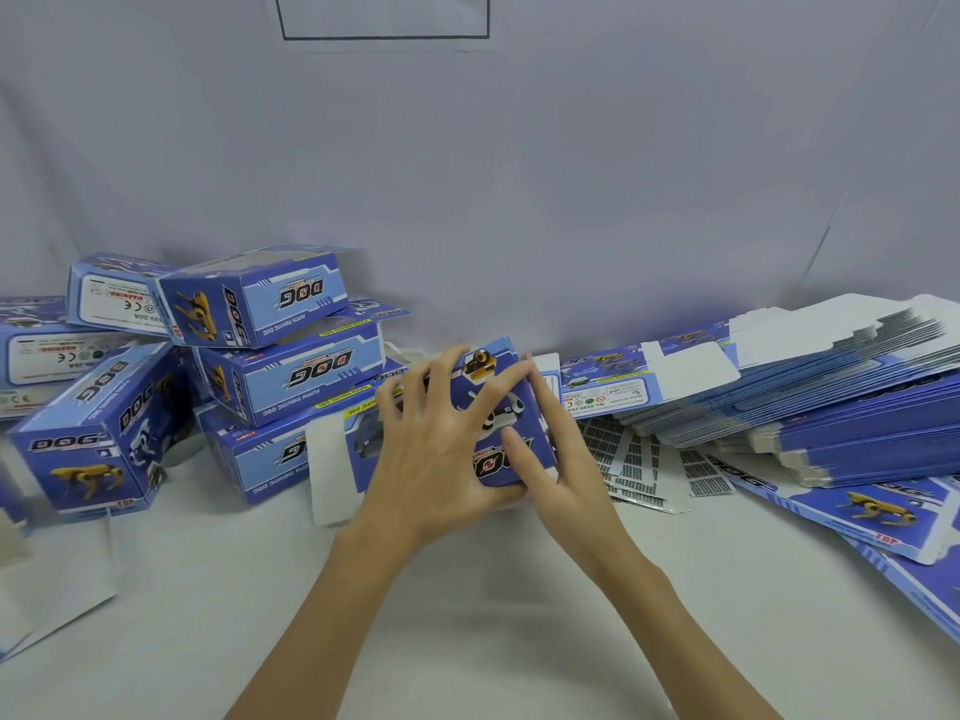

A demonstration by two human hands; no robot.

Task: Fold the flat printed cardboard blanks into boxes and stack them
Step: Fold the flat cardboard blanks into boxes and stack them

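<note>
I see both hands on one blue box point(467, 407) that stands in the middle of the white cloth point(467, 615), just in front of the folded boxes. My left hand point(436, 459) lies spread over the printed face of the box, the fingers straight and wide, and the thumb comes under the near edge. My right hand point(550, 449) is on the right end of the box, the fingers straight along this side and the thumb pressing on the front face. A white flap point(330, 459) sticks out from the left end of the box. To the left, a pile of finished boxes point(270, 356) leans together, some tilted. To the right, a stack of flat blanks point(831, 387) lies fanned out, and small sheets with grey print point(644, 470) lie beside it.
</note>
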